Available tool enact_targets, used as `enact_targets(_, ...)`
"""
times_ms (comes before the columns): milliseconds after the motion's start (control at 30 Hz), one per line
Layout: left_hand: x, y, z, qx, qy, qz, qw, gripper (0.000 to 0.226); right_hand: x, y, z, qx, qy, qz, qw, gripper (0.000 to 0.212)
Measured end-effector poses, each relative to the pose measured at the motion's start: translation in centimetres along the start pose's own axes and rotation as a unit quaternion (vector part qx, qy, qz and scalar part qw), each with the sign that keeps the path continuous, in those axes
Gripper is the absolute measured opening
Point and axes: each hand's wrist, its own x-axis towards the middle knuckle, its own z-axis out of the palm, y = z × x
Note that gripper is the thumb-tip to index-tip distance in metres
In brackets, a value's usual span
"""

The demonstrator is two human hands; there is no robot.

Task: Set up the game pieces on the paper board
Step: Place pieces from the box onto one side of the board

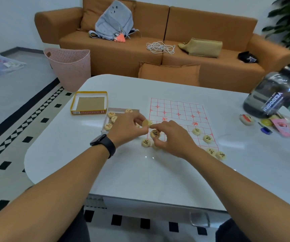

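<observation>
At nine o'clock of the paper board (179, 110), the tray (106, 131) keeps spare pieces close; the left hand (128, 128) pinches one piece (146, 123), while the right hand (172, 137) grasps a lettered piece (155, 134), apparently for placing.

Bright even light; edges warped, slightly soft.

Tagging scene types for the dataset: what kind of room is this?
Most likely a living room or lounge. An orange-brown fabric sofa with a grey backpack on it stands behind a low white rounded table, and a pink perforated plastic basket sits on the tiled floor.
</observation>
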Motion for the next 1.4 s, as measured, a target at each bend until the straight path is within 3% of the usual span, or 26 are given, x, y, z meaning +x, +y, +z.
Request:
enact_targets(233, -0.6, 1.0, 1.9, -0.004, -0.036, 0.038, 0.999, 0.028, -2.2, 1.9, 1.0, -0.03, 0.105, -0.064, 0.992, 0.037)
enact_targets(500, -0.2, 0.5, 2.4, -0.025, -0.068, 0.094, 0.993, 0.029, -2.1, 2.8, 1.2, -0.041, 0.095, -0.102, 0.989, 0.034)
enact_targets(600, 0.2, -0.3, 2.7, -0.036, -0.094, 0.077, 0.992, 0.032, -2.4, 2.9, 1.4, -0.031, 0.099, -0.099, 0.99, 0.034)
enact_targets(833, 0.3, 0.3, 2.9, -0.17, -0.072, -0.015, 0.983, 0.025, -2.4, 2.5, 0.9, -0.004, 0.11, -0.045, 0.993, 0.036)
enact_targets(1033, -0.2, 0.7, 3.5, -0.275, -0.095, -0.115, 0.95, 0.031, -2.5, 2.2, 0.9, 0.017, 0.107, 0.012, 0.994, 0.033)
enact_targets(1200, -0.5, 0.9, 3.7, -0.284, -0.11, -0.123, 0.945, 0.038, -2.6, 2.0, 0.7, 0.083, 0.079, 0.066, 0.991, 0.033)
enact_targets(1400, -0.6, 1.3, 3.6, -0.231, -0.095, -0.097, 0.963, 0.033, -2.3, 1.7, 0.9, 0.151, 0.066, 0.095, 0.982, 0.032)
